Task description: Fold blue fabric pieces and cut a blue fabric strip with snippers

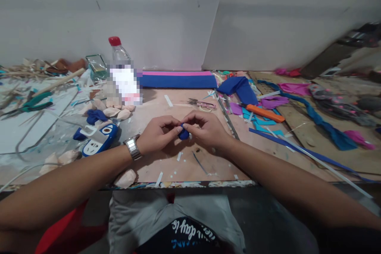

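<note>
A small dark blue wad [183,133], of cloth or crepe paper, is pinched between the fingertips of both hands over the middle of the table. My left hand [157,135], with a metal watch at the wrist, grips its left side with thumb and fingers. From the other side my right hand [206,130] closes on it, thumb resting near its top. Just beyond the hands lie pink-handled thread snips [202,103]. Farther back is a folded blue strip [178,81] with a pink edge.
Left of me are a blue-and-white power strip [99,141], pale wrapped lumps [111,112], green-handled pliers [35,102] and a red-capped bottle [120,53]. At right lie an orange cutter [264,113], a long blue strip [312,153] and coloured scraps [270,102]. A wall stands behind.
</note>
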Demonstrator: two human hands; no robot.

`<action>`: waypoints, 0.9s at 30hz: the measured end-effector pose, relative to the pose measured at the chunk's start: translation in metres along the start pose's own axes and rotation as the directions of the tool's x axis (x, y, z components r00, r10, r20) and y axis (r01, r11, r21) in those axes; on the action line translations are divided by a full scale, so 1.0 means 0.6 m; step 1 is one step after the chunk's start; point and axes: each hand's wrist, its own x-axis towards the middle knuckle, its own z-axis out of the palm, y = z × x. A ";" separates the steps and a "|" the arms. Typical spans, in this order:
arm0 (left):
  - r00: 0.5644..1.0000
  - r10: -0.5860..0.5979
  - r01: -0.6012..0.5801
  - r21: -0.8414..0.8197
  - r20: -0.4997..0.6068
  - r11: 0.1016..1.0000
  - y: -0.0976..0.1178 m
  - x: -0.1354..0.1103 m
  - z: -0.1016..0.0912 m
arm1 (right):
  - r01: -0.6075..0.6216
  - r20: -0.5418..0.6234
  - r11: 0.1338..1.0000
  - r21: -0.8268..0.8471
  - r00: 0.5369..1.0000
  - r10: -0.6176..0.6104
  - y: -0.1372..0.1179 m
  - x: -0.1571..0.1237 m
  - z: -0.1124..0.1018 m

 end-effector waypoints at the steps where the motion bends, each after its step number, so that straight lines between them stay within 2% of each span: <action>1: 1.000 -0.001 0.001 0.007 0.001 1.000 0.001 0.000 0.000 | 0.001 -0.001 1.000 -0.021 1.000 -0.001 -0.001 0.000 0.000; 4: 1.000 -0.003 0.002 0.032 0.014 0.999 0.002 0.000 0.000 | -0.010 -0.004 0.999 -0.041 1.000 0.010 -0.003 -0.002 -0.001; 10: 1.000 -0.004 0.003 0.081 0.012 0.997 -0.004 -0.001 0.001 | -0.009 0.023 0.999 0.038 1.000 0.008 -0.006 -0.006 0.000; 14: 1.000 -0.021 0.020 0.122 -0.001 0.992 -0.005 -0.001 0.002 | -0.007 0.033 0.999 -0.053 0.999 0.008 -0.008 -0.002 -0.001; 19: 1.000 -0.020 0.019 0.137 0.007 0.990 -0.002 -0.002 0.000 | 0.067 0.044 0.987 -0.148 0.997 -0.062 -0.006 -0.002 0.000; 24: 1.000 -0.010 0.009 0.058 0.010 0.998 0.000 -0.002 0.000 | -0.006 0.034 0.999 -0.053 0.999 0.008 -0.004 -0.006 0.005; 27: 0.999 0.038 -0.038 0.046 -0.001 0.998 -0.001 0.000 0.001 | 0.005 0.032 1.000 -0.013 0.999 -0.004 -0.005 -0.007 0.007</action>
